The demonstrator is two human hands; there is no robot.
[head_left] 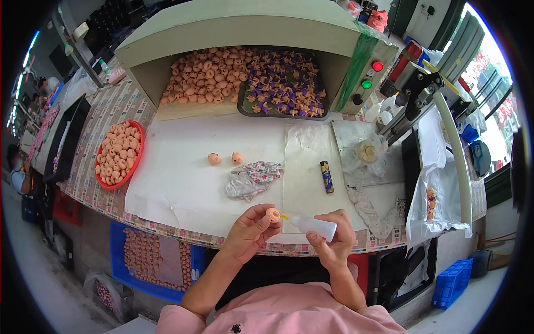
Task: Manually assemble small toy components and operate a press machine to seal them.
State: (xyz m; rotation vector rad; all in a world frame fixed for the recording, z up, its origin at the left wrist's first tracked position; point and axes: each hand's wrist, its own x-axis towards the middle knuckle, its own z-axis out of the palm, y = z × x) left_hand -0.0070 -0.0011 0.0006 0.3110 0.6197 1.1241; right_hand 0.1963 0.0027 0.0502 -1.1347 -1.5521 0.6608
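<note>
Between the fingers of my left hand is a small peach-coloured doll head, its hollow side toward the right. My right hand is wrapped round a white squeeze bottle with a thin yellow nozzle. The nozzle tip points left and reaches the doll head; whether it touches cannot be made out. Beyond my hands lie a crumpled patterned cloth and two more doll heads on white paper. To the right rests a dark blue and yellow tube.
A red basket of doll heads stands at the left. Under a green-grey hood lie a heap of heads and a dark tray of small purple-and-peach figures. A metal press stands right; a blue crate sits below the table.
</note>
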